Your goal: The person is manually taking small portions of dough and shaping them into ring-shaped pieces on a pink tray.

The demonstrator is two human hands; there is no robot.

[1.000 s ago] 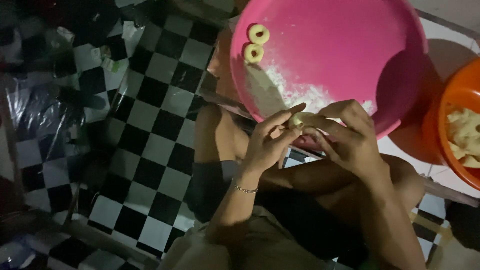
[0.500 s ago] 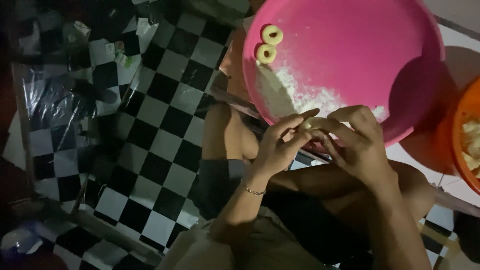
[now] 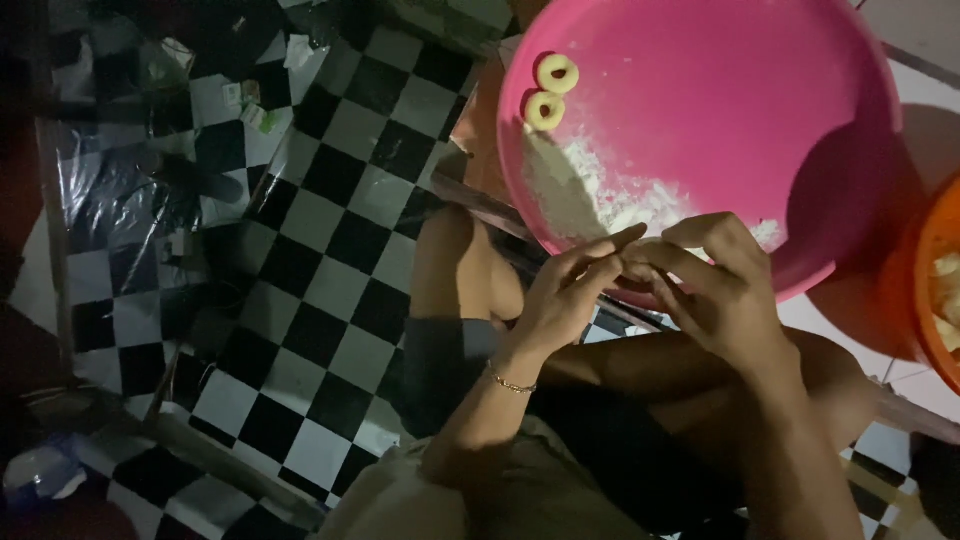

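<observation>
Hands: left hand [image 3: 560, 300] and right hand [image 3: 715, 290] meet fingertip to fingertip, pinched on a small pale dough piece [image 3: 638, 262], mid-frame.
Basin: round pink plastic basin [image 3: 850, 120], upper right, holds two pale dough rings [image 3: 551, 91] and white flour [image 3: 600, 190].
Risk: squeezing too hard could tear the soft dough.

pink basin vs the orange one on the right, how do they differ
The pink basin shows almost whole and looks far larger; the orange basin is cut off at the right edge. The pink basin holds two dough rings and white flour; the orange basin holds pale pieces, too dim to tell. Both are round.
</observation>
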